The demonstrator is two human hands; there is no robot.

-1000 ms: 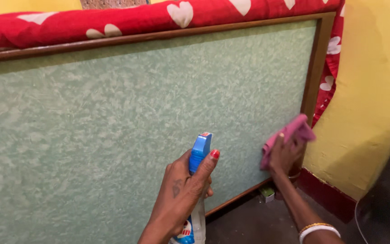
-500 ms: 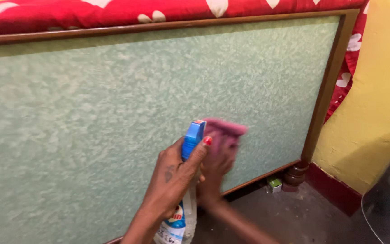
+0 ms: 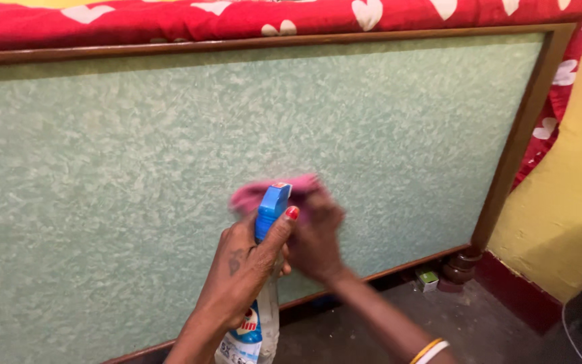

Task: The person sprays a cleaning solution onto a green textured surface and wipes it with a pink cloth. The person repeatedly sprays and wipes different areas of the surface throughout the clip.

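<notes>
Holding: left hand wrapped around the neck of a spray bottle, fingers closed on it, thumb with a red-painted nail lying against the blue spray head.
Spray bottle position: upright in the left hand's grip — blue head above the knuckles, clear body with a label below the palm, running out of the lower edge of the view.
Right hand: right hand just beyond and to the right of the left hand, fingers bunched onto a pink cloth and pressing it flat against the panel.
Cloth position: under the right hand's fingertips, showing above and to the left of them, partly behind the spray head; its outline is blurred.
Panel: green textured panel directly ahead of both hands, set in a brown wooden frame.
Above the hands: red fabric with white hearts lying along the top of the frame.
Right of the right hand: yellow wall past the frame's upright edge.
Right wrist: bangles — one yellow, one white — low on the forearm.
Below the right hand: small green-and-white box on the dark floor, just beside the frame's turned foot.
</notes>
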